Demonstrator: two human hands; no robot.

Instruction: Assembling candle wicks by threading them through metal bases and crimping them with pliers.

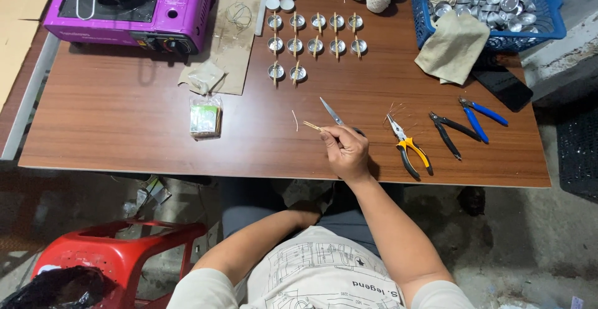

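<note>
A: Just left of the yellow-handled pliers (pixel 409 147), the right hand (pixel 346 151) pinches thin wooden sticks (pixel 312 126) above the surface (pixel 124 116), scissors (pixel 332 112) beside them.

B: They could slip, or snag on the blades.

A: The left hand is hidden under the edge; its state cannot be told.
</note>
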